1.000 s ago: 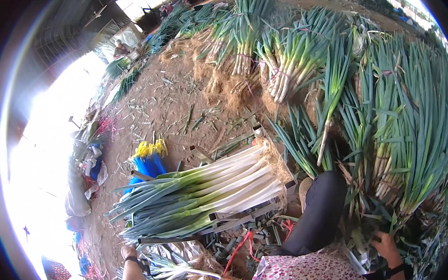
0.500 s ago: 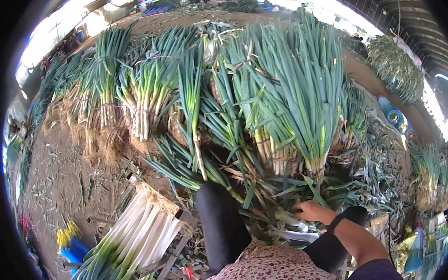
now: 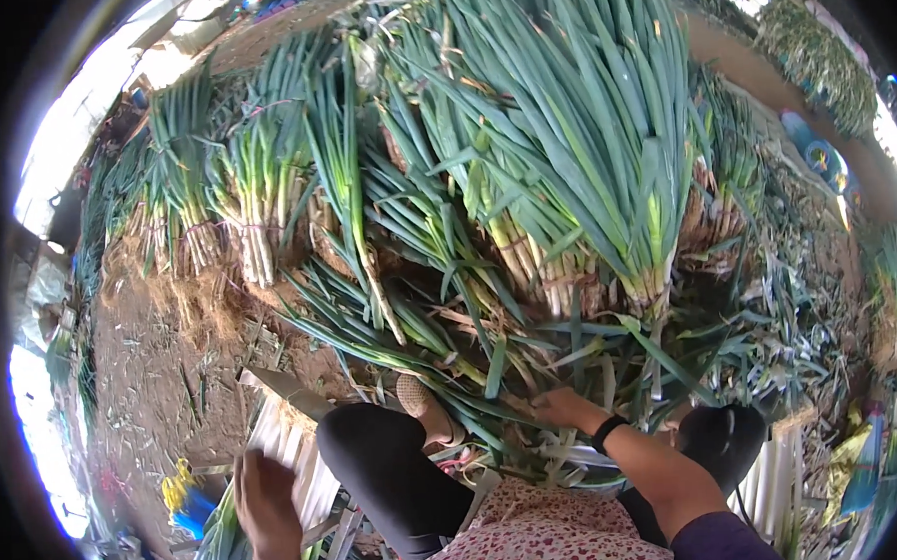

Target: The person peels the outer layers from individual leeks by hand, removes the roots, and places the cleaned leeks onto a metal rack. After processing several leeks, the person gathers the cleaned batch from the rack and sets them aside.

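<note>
My left hand point(image 3: 268, 508) is raised beside a row of peeled green onions point(image 3: 294, 462) with white stalks, lying on a low stand at my left. Its fingers are loosely spread, with nothing visible in them. Between my knees my right hand point(image 3: 571, 411), a dark band at its wrist, reaches down into loose leaves and stalks point(image 3: 503, 378). Its fingers are closed, but what they grip is hidden. In front of it stands a big unpeeled bunch of green onions point(image 3: 604, 173), leaves pointing away from me.
More tied green onion bunches point(image 3: 255, 198) with brown roots lean in a row at the left. Leaf scraps point(image 3: 771, 336) cover the ground at right. A second stack of white stalks point(image 3: 775, 486) lies by my right knee. Yellow and blue ties point(image 3: 186, 502) are at far left.
My left hand has come into view over the peeled green onions. My right hand has shifted left within the leaves. The view has tilted down, and my left knee has moved left.
</note>
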Available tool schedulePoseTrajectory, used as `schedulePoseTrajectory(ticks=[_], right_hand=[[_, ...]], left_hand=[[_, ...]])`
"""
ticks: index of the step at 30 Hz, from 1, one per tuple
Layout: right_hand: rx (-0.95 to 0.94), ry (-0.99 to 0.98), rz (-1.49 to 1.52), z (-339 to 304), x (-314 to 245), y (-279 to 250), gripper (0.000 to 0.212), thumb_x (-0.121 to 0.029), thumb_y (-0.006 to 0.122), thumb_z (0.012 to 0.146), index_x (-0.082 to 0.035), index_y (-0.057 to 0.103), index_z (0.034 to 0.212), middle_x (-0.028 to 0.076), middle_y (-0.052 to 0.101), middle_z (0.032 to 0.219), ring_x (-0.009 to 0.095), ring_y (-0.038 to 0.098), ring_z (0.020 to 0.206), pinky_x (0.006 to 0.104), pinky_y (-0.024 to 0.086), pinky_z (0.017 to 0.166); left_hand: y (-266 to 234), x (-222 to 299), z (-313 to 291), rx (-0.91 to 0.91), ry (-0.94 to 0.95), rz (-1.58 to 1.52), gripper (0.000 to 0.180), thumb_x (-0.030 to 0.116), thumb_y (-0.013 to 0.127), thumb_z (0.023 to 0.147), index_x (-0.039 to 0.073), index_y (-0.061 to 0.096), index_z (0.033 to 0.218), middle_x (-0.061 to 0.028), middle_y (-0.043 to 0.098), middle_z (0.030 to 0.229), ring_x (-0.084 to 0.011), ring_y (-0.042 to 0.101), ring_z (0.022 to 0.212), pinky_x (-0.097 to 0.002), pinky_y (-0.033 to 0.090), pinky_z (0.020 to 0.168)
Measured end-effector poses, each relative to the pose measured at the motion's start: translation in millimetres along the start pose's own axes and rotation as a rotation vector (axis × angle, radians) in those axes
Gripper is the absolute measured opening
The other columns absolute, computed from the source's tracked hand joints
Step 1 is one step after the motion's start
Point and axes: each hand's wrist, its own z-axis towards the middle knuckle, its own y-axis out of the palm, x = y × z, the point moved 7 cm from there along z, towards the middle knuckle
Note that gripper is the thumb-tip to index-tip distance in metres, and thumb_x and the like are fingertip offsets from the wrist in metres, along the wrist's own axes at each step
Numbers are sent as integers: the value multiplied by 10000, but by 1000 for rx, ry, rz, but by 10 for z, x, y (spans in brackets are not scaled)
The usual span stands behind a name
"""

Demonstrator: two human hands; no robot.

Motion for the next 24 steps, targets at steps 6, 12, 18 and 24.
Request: schedulePoseTrajectory(ticks=[6, 12, 18, 24], right_hand=[[105, 219, 188, 68, 208, 251, 347, -291, 562, 827, -27, 615, 1047, 189, 639, 818, 287, 621, 632, 376, 476, 650], [14, 399, 342, 375, 611, 682, 438, -308, 597, 821, -10, 548, 1139, 215, 607, 1040, 352, 579, 958, 383, 453, 804], [184, -244, 449, 639, 759, 1079, 479, -236, 602, 788, -36, 487, 1208, 234, 573, 1060, 363, 544, 994, 387, 425, 877], [108, -53, 375, 585, 494, 1023, 464, -258, 619, 764, -39, 520, 1162, 218, 594, 1015, 355, 567, 952, 382, 439, 839]], left_hand=[[2313, -1048, 907, -331, -316, -480, 135, 233, 525, 889, 105, 566, 901, -18, 582, 793, -162, 575, 709, -279, 468, 637], [2834, -1775, 409, -582, -479, -92, 212, 167, 486, 879, 17, 541, 1018, -82, 554, 933, -168, 560, 795, -268, 476, 663], [3056, -2008, -357, -1037, -723, 75, 236, 129, 530, 874, -28, 540, 1050, -64, 576, 918, -116, 552, 863, -249, 460, 729], [3002, -2045, -255, -1028, -669, 113, 245, 130, 486, 909, -27, 512, 1095, -31, 557, 952, -82, 518, 853, -220, 444, 749]])
